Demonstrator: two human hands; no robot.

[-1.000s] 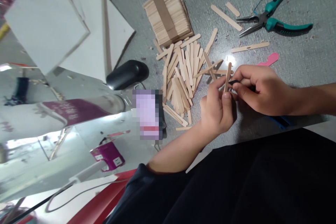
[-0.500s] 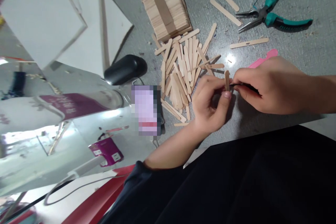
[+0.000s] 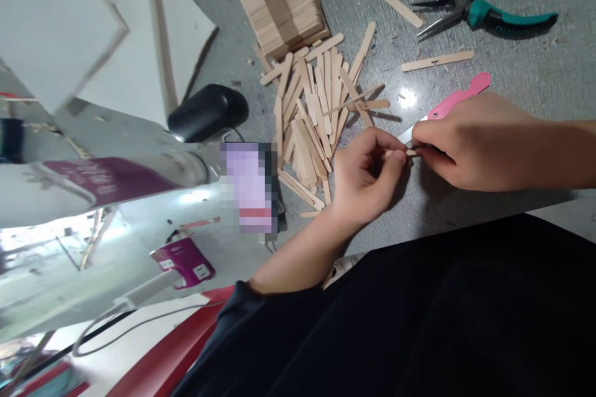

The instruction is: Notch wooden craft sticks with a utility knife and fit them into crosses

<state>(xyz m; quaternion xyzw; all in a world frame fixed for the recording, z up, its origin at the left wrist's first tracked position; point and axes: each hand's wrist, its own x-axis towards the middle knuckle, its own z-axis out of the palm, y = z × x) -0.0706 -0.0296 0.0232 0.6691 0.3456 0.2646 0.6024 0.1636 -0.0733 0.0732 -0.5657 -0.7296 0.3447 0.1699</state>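
My left hand is closed, its thumb and forefinger pinching a small wooden craft stick that lies almost level, mostly hidden by the fingers. My right hand meets it from the other side, closed, with thumb and fingertips pressed together at the stick's end. A dark gap shows between the right fingers; whether a thin tool is also in there I cannot tell. Just behind the right hand lies a pink-handled folding knife, its blade open and pointing toward the left fingertips, partly covered by the right fingers.
A loose pile of craft sticks spreads left of my hands, with a banded bundle behind. Needle-nose pliers lie open at the back right, near a notched stick. A black mouse and a blurred-out phone are farther left.
The craft stick has tipped from upright to nearly level between my fingers. My right hand has shifted slightly, uncovering more of the knife and its blade. The whole view has moved a little.
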